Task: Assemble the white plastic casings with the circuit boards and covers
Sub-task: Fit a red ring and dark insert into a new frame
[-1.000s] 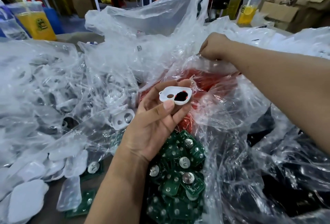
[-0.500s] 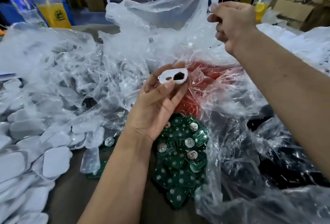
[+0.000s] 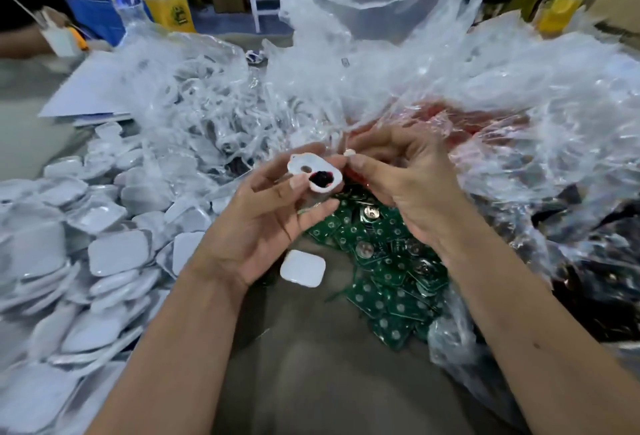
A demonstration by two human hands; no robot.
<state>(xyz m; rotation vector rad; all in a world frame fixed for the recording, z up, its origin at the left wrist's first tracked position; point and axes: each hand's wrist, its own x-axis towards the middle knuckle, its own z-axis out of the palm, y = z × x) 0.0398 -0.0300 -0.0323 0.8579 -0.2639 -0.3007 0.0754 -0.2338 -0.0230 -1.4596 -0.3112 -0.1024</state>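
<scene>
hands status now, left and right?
Left hand: holds the white casing between thumb and fingers.
Right hand: fingers curled, pinching a small white piece beside the casing.

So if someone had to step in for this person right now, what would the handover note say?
Left hand: grips a white casing with a dark insert, open side up.
Right hand: pinches a small white piece right beside the casing.
Green circuit boards lie heaped below the hands; white covers are piled on the left; one lies loose on the table.
Done: casing picked.
Left: fit the piece, board and cover.
</scene>
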